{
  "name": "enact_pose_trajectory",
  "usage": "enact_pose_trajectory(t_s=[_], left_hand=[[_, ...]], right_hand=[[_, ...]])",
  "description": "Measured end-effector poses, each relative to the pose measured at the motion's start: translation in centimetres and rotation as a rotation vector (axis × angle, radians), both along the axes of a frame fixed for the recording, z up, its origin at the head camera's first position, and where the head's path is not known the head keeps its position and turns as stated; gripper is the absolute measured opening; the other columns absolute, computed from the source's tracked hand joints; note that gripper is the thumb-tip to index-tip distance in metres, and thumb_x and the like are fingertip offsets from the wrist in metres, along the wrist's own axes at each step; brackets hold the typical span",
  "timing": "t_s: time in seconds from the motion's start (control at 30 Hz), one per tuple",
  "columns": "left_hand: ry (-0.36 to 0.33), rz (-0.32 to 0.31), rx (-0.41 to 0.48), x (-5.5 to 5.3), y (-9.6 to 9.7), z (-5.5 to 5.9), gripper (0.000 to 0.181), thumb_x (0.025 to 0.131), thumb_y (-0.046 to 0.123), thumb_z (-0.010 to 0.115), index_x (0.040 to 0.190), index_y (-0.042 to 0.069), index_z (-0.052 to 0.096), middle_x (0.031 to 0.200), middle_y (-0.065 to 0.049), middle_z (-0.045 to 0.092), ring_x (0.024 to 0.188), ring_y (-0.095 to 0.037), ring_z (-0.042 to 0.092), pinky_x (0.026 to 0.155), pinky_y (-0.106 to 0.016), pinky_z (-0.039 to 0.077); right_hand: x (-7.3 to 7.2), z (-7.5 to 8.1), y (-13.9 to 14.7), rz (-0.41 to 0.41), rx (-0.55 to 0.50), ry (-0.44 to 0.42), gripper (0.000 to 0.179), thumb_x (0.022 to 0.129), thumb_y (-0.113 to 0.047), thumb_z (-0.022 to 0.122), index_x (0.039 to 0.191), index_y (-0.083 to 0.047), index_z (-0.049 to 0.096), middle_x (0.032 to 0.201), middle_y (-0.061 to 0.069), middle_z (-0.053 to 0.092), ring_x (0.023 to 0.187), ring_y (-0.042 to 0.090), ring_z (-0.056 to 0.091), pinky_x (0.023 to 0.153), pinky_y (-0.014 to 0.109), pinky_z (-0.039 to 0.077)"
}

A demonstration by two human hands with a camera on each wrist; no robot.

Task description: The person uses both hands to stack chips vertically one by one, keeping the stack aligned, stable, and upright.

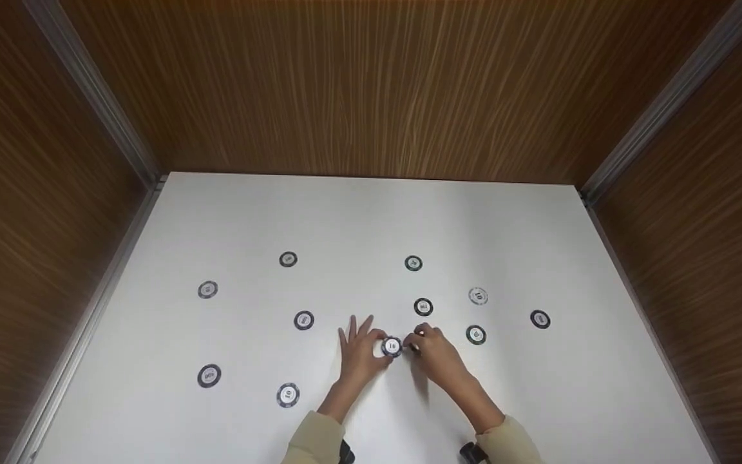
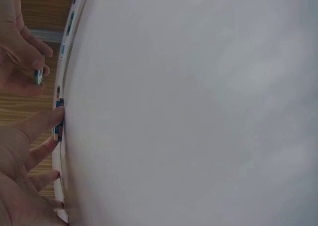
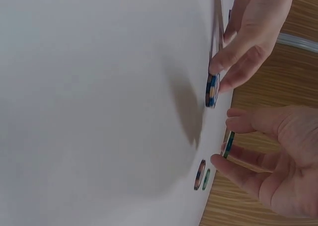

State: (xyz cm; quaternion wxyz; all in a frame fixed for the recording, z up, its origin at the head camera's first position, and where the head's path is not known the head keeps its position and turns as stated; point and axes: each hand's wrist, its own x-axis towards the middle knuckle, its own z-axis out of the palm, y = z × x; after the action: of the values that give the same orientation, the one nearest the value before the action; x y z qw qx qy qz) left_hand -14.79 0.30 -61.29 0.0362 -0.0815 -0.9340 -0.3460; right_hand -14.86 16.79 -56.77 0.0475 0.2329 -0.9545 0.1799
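My left hand (image 1: 361, 358) rests low on the white table, its thumb and index finger pinching the edges of a short stack of poker chips (image 1: 392, 347); the top chip has a dark rim and a white centre marked 10. The other fingers are spread. Just right of the stack, my right hand (image 1: 440, 358) pinches one poker chip (image 3: 228, 144) with a green edge between thumb and fingers, raised above the table and tilted on edge in the right wrist view. From above, fingers mostly hide that chip. A black-rimmed chip (image 1: 423, 307) lies just beyond the right hand.
Several more chips lie flat and scattered, among them a green-rimmed chip (image 1: 476, 334), a white chip (image 1: 478, 296), a dark chip (image 1: 540, 319) and a blue-grey chip (image 1: 288, 395). Brown wood-grain panels (image 1: 371, 90) wall the table (image 1: 248, 212) at the back and both sides.
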Motion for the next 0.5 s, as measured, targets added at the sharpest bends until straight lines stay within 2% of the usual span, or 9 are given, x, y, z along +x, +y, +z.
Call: enact_pose_trajectory(t_s=[0.27,0.5], left_hand=[[0.005,-0.008,-0.004,0.0,0.1,0.1,0.03,0.066,0.024,0.079,0.091,0.014,0.065,0.134,-0.015,0.046,0.129,-0.045,0.023,0.102,-0.065,0.009],[0.01,-0.002,-0.017,0.3,0.0,0.2,0.029,0.069,0.027,0.078,0.093,0.015,0.066,0.135,-0.015,0.045,0.129,-0.045,0.023,0.101,-0.065,0.01]], right_hand=[[0.2,-0.1,-1.7,0.028,0.013,0.02,0.015,0.073,0.0,0.072,0.085,-0.009,0.071,0.091,0.011,0.06,0.078,0.024,0.058,0.065,0.03,0.053],[0.4,0.0,-2.9,0.047,0.02,0.002,0.018,0.077,-0.003,0.07,0.092,-0.012,0.071,0.095,0.009,0.059,0.082,0.023,0.057,0.067,0.03,0.054]])
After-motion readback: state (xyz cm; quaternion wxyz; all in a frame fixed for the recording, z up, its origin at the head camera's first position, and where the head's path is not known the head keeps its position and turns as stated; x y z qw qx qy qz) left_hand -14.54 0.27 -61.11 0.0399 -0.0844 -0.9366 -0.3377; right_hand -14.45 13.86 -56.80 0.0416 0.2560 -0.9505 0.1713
